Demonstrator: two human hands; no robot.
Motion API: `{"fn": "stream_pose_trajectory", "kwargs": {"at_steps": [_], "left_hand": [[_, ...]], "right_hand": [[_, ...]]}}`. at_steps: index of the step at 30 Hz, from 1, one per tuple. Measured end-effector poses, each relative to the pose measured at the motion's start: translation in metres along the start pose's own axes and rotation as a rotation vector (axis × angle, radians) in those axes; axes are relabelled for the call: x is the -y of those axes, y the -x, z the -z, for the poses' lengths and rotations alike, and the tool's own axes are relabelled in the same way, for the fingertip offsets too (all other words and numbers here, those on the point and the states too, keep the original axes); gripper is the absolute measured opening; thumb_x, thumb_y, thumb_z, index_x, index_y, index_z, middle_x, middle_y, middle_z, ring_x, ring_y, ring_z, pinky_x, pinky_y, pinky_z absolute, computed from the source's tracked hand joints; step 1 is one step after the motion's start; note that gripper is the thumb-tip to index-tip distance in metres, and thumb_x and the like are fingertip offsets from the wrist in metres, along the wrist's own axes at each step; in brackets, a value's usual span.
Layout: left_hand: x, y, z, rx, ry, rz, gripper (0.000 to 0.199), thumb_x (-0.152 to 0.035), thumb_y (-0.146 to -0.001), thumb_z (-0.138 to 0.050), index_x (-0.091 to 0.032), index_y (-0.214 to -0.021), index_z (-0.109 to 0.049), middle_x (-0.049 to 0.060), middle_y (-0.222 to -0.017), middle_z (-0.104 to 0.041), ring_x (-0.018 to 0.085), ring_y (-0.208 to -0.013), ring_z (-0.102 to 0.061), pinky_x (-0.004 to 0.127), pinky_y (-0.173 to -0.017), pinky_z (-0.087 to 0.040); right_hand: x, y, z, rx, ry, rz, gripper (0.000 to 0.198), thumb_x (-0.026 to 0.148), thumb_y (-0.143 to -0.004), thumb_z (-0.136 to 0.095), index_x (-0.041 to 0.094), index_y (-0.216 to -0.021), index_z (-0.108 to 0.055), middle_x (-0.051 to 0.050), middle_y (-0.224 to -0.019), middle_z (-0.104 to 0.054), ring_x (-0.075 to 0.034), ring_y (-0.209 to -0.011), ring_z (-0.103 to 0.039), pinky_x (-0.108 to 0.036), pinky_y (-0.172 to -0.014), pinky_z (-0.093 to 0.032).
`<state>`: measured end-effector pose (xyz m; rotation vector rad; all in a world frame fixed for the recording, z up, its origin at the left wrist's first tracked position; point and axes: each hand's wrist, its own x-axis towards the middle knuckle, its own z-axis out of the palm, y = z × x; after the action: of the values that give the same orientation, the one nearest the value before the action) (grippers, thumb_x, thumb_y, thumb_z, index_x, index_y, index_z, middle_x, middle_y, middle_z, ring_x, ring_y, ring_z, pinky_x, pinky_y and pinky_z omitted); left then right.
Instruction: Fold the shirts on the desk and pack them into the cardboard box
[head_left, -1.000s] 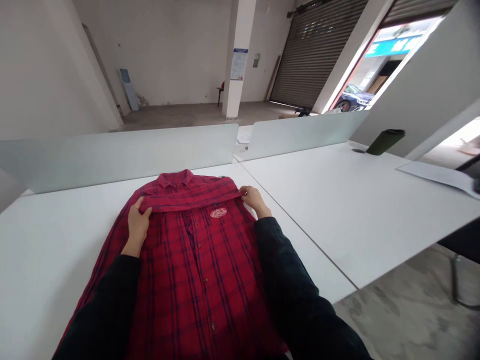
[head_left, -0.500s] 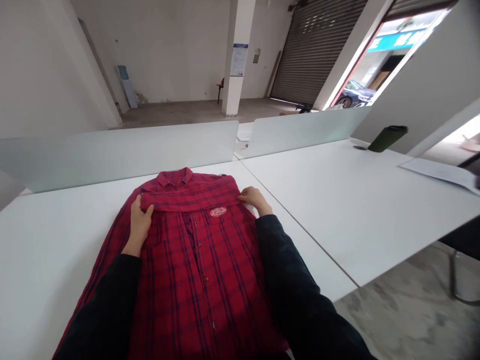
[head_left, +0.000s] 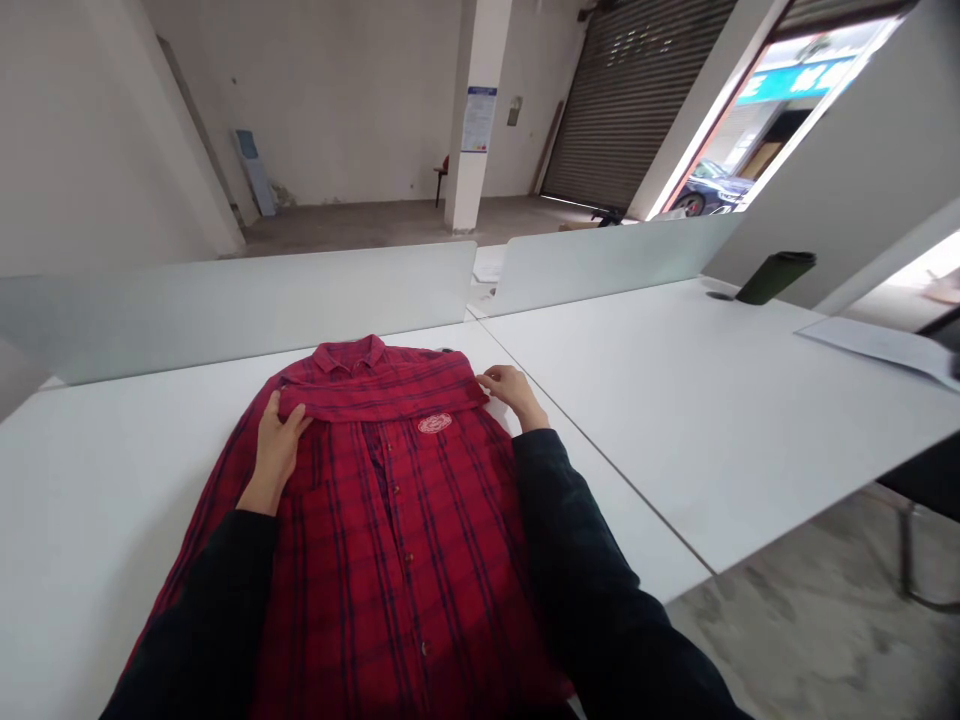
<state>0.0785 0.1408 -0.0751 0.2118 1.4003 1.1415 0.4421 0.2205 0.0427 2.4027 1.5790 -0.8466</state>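
A red plaid shirt [head_left: 352, 520] with dark stripes lies front up on the white table, collar away from me. One sleeve [head_left: 390, 390] is laid flat across its chest, just above a round pale badge [head_left: 434, 424]. My left hand [head_left: 277, 448] grips the left end of that sleeve, thumb on one side and fingers on the other. At the fold by the opposite shoulder is my right hand [head_left: 516, 392], its fingertips at the cloth edge and slightly parted. The shirt's lower hem is out of clear sight between my dark sleeves.
Frosted divider panels [head_left: 247, 305] stand along the back of the white table [head_left: 675, 400]. A dark green roll [head_left: 776, 277] and a white sheet [head_left: 885, 345] lie at the right. Beyond the table's right edge is a dark chair [head_left: 926, 475].
My right hand has risen slightly and its fingers have loosened at the fold, where a corner of cloth now sticks out. My left hand has shifted a little leftward.
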Motion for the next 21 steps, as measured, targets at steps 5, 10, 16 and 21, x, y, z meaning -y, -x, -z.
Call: {"fn": "stream_pose_trajectory", "kwargs": {"at_steps": [5, 10, 16, 21], "left_hand": [[-0.057, 0.007, -0.059, 0.124, 0.083, -0.017, 0.050, -0.013, -0.080, -0.063, -0.024, -0.128, -0.057, 0.005, -0.111, -0.066, 0.014, -0.097, -0.065, 0.042, -0.103, -0.051], [-0.118, 0.009, -0.175, 0.487, 0.023, -0.186, 0.059, -0.023, -0.084, -0.063, -0.029, -0.140, -0.047, 0.008, -0.127, -0.063, 0.024, -0.117, -0.061, 0.052, -0.106, -0.046], [-0.155, 0.033, -0.303, 0.809, -0.023, -0.354, 0.062, -0.032, -0.095, -0.052, -0.035, -0.151, -0.025, 0.004, -0.145, -0.048, 0.028, -0.137, -0.044, 0.061, -0.112, -0.031], [-0.170, 0.041, -0.316, 0.855, -0.018, -0.394, 0.053, -0.031, -0.098, -0.046, -0.033, -0.148, -0.030, 0.002, -0.141, -0.050, 0.027, -0.139, -0.041, 0.059, -0.112, -0.030]], "right_hand": [[0.019, 0.011, 0.030, 0.160, -0.354, 0.161, 0.023, 0.032, -0.085, -0.056, 0.013, -0.082, -0.070, -0.009, -0.084, -0.073, -0.014, -0.069, -0.066, -0.026, -0.068, -0.051], [0.064, 0.028, 0.022, 0.813, -0.387, 0.579, 0.039, 0.044, -0.078, -0.071, 0.015, -0.103, -0.073, -0.009, -0.103, -0.074, -0.021, -0.094, -0.069, -0.032, -0.085, -0.053], [0.071, 0.018, -0.036, 0.430, 0.084, 0.436, 0.058, 0.039, -0.086, -0.067, 0.007, -0.133, -0.057, -0.022, -0.149, -0.044, -0.032, -0.137, -0.044, -0.036, -0.111, -0.037], [0.030, 0.005, -0.046, 0.174, 0.095, 0.140, 0.065, 0.046, -0.099, -0.042, 0.009, -0.152, -0.034, -0.020, -0.161, -0.024, -0.030, -0.148, -0.026, -0.040, -0.118, -0.025]]}}
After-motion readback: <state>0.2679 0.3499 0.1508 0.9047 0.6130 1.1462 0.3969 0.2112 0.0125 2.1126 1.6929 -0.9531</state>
